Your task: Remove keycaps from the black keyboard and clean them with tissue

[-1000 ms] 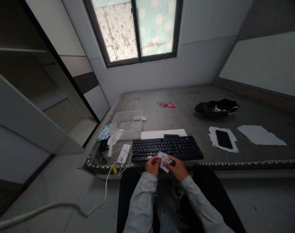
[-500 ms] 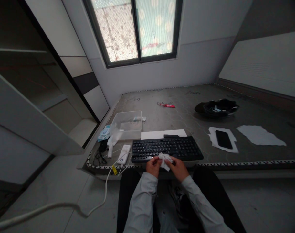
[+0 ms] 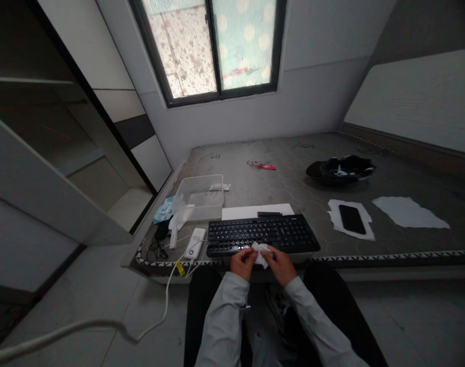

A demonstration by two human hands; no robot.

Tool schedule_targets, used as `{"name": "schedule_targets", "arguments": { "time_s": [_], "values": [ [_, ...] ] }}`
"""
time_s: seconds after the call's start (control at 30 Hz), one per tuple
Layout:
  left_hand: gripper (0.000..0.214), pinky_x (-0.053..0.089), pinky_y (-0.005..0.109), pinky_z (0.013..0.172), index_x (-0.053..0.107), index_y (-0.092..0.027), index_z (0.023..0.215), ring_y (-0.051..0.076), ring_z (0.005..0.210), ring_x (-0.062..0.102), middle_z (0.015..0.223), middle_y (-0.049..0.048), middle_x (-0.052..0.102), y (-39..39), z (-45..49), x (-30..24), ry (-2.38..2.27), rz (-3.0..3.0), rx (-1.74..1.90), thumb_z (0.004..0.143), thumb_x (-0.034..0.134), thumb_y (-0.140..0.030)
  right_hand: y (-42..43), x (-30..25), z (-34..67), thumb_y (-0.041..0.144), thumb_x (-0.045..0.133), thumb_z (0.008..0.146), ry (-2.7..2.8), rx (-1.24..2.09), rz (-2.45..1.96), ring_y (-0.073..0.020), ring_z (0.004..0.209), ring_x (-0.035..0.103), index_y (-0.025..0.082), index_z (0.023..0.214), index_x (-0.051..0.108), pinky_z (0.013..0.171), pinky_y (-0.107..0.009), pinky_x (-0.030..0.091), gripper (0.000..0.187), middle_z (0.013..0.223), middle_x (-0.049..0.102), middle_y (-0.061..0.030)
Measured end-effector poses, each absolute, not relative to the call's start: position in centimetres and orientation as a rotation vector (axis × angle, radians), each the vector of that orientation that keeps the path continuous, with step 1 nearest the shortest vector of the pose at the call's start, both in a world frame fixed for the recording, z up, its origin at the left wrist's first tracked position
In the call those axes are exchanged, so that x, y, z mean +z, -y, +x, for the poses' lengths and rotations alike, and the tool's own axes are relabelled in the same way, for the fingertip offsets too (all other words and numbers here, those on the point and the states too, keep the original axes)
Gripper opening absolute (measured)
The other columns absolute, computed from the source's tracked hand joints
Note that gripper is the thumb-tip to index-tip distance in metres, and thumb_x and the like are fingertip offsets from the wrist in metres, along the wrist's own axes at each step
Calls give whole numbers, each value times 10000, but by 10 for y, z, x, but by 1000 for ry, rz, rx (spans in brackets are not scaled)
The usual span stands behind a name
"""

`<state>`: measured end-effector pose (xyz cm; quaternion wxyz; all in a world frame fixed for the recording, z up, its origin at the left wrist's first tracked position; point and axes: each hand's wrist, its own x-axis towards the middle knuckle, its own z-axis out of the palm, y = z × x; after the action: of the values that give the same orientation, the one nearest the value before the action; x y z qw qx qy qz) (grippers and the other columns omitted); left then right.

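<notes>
Grey mattress (image 3: 270, 188) spreads beneath a dark-framed window (image 3: 244, 46); at its near edge, the left hand (image 3: 242, 262) and right hand (image 3: 281, 266) pinch a white tissue (image 3: 260, 254) between closed fingertips; it looks crumpled, thin and bunched, over the black keyboard's (image 3: 257, 233) front edge; farther out stand a clear plastic box (image 3: 216, 210) and an upturned dark cap (image 3: 320, 175).

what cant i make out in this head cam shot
Head view: wad, partly covered by the left hand and right hand.
Head view: keyboard, part of its near edge is behind the wad and hands.
Head view: cap, what lies inside is too small and dark to name.
Head view: cable, cut off by the left edge.
</notes>
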<state>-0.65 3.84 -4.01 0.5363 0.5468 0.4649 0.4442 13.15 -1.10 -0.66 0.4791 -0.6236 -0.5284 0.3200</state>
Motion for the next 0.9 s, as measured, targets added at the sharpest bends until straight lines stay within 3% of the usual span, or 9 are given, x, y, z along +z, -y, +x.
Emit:
{"name": "schedule_targets", "arguments": {
  "time_s": [0.2,0.37,0.67,0.9],
  "values": [
    [301,516,297,714,719,-143,798,193,735,649,793,78,720,-39,-8,-37,-1100,1317,1064,617,714,-383,9,-9,132,520,647,689,1188,845,-1567,-245,726,652,170,890,699,671,-312,493,407,801,722,-69],
    [313,498,271,658,701,-139,807,173,691,630,745,57,704,-38,-9,-33,-1137,1302,1083,633,696,-399,11,-7,133,521,556,767,1300,799,-1536,-215,650,613,176,869,731,621,-289,474,400,676,685,-42],
    [387,495,274,711,673,-158,808,184,773,628,794,48,697,-38,-8,-26,-1061,1276,1140,669,647,-518,9,-6,131,507,690,656,1121,1038,-1352,-251,805,647,142,966,694,698,-318,516,479,874,720,-69],
    [414,469,209,615,591,-180,1057,129,678,598,718,7,625,-39,-12,-30,-1100,1239,1227,733,620,-437,7,-10,130,536,695,639,1094,1040,-1359,-264,813,658,140,947,681,707,-341,529,502,889,721,-94]
  ]
}}
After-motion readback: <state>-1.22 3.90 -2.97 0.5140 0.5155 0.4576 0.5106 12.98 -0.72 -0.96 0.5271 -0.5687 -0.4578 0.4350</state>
